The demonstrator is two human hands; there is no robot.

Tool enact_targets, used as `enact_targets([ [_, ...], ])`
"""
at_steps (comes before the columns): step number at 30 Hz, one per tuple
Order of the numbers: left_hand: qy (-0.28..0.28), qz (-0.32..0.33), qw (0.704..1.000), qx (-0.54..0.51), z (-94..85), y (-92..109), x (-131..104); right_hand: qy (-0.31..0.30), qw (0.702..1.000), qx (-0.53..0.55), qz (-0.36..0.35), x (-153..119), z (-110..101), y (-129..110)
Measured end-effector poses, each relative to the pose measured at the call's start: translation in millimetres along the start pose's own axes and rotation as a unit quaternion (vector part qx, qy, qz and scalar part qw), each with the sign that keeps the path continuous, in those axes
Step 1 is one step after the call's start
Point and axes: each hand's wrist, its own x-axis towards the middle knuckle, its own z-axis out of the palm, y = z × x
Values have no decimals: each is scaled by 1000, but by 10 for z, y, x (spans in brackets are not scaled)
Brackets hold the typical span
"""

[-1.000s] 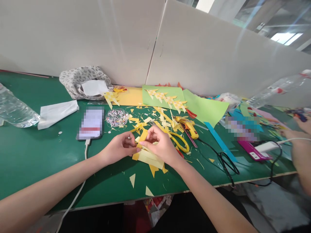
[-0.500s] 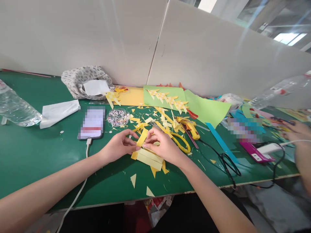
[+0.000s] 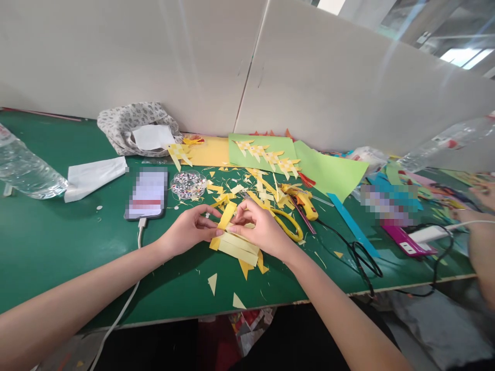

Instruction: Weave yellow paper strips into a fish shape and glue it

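Between my hands are interlaced paper strips (image 3: 238, 248), pale yellow ones crossing deeper yellow ones. With fingers closed at its left edge, my left hand (image 3: 191, 230) grips a yellow paper strip (image 3: 228, 214). My right hand (image 3: 257, 224) pinches the strips from the other side, thumb and forefinger together near the crossing; its fingertips partly cover the paper. Pointed yellow strip ends (image 3: 244, 268) stick out at the lower right of the weave. Just behind my right hand lie yellow-handled scissors (image 3: 292, 226) and a yellow glue gun (image 3: 305, 201).
Paper scraps (image 3: 222, 190) litter the green table (image 3: 162, 288). Finished woven paper fish (image 3: 266, 154) rest on green paper at the back. Left are a phone (image 3: 149, 190) on a cable, a round bead box (image 3: 188, 185) and a bottle (image 3: 29, 167). At right, a co-worker's arm (image 3: 481, 247) reaches in.
My hands and the woven strips stay almost in place, with only slight finger movement. At the right edge, the co-worker's hand has shifted a little farther away.
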Motion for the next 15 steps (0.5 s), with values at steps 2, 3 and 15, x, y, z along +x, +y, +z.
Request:
enact_targets([
  [2,-1,3,1000,1,-3,-3,1,-1,1000,-4,-1,-6,-2,7],
  [3,-2,5,1000,3,-5,-5,3,-1,1000,-10,-1,-9,-5,6],
  [15,-6,14,1000,17,-14,-76,23,-29,999,4,14,-20,-5,10],
])
